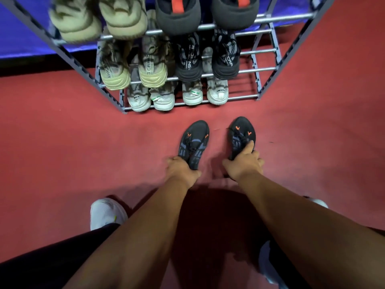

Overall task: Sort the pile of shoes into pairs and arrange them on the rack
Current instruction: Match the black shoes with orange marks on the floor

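Note:
Two matching black shoes with orange marks are over the red floor in front of the rack, toes pointing at it. My left hand (180, 168) grips the heel of the left black shoe (194, 140). My right hand (243, 164) grips the heel end of the right black shoe (241, 135), index finger lying along its laces. The grey metal shoe rack (245, 97) stands ahead. Its tiers hold a tan pair (133, 74), a black pair (206, 63) and two pale pairs (177, 97) at the bottom. On a higher tier sit another tan pair (100, 19) and a black pair with red tabs (206, 15).
Red carpet covers the floor on all sides. My white shoe (106, 213) stands at lower left, with my dark-clad legs at the bottom edge. A blue sheet (20, 40) lies behind the rack at upper left. The right part of the lower tiers holds no shoes.

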Demonstrator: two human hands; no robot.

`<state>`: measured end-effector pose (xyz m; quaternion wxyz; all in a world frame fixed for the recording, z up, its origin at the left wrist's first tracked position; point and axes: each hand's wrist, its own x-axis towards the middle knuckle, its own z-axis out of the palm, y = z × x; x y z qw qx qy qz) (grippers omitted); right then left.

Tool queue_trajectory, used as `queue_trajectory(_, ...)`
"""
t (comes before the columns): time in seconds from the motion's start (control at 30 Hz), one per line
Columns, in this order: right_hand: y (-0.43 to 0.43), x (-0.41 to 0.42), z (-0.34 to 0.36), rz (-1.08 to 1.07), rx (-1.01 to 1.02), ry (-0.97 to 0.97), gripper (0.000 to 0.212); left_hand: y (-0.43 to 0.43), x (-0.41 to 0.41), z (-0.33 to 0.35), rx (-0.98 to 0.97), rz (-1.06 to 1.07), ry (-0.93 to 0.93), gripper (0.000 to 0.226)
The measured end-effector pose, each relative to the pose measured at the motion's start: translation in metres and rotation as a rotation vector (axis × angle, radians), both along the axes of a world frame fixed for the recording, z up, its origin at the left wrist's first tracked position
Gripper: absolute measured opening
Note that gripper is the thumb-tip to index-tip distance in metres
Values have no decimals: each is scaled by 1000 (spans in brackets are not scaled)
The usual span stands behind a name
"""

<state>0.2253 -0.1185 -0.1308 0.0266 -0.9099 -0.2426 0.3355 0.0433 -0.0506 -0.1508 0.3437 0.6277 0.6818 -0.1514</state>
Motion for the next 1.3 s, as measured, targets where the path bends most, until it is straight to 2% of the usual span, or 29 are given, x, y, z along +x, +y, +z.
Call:
queue_trajectory(0.07,2,-1,26,6,-18,-6,121,-4,-2,22,-22,46,7,107)
queue_trajectory(0.17,2,-7,71,7,6,5,101,-13,-6,66,-47,106,-51,72)
queue_trajectory(0.23,-3,-11,105,29,44,14,88,-24,-8,100,-40,101,-89,58)
queue_trajectory(0.37,-22,-18,183,88,141,-12,85,-47,-16,177,71,81,-156,45)
queue_trajectory(0.47,-33,-20,244,110,238,-5,86,-54,-25,240,189,107,-227,43)
queue_trajectory(0.57,-41,-21,300,132,376,36,77,-54,-32,306,289,133,-306,47)
queue_trajectory(0.67,-47,-23,353,167,545,2,42,-50,-36,371,404,107,-335,59)
queue_trajectory(0.7,-47,-24,370,172,600,1,37,-48,-37,391,443,95,-346,59)
queue_trajectory(0.8,-36,-19,415,189,704,-8,38,-33,-35,442,540,81,-394,57)
queue_trajectory(0.9,-9,-7,446,178,750,-22,61,-8,-24,476,603,76,-462,47)
queue_trajectory(0.97,16,3,460,181,790,-46,64,15,-13,489,652,80,-492,39)
queue_trajectory(1.3,153,63,456,176,849,-74,64,144,70,476,743,69,-413,56)
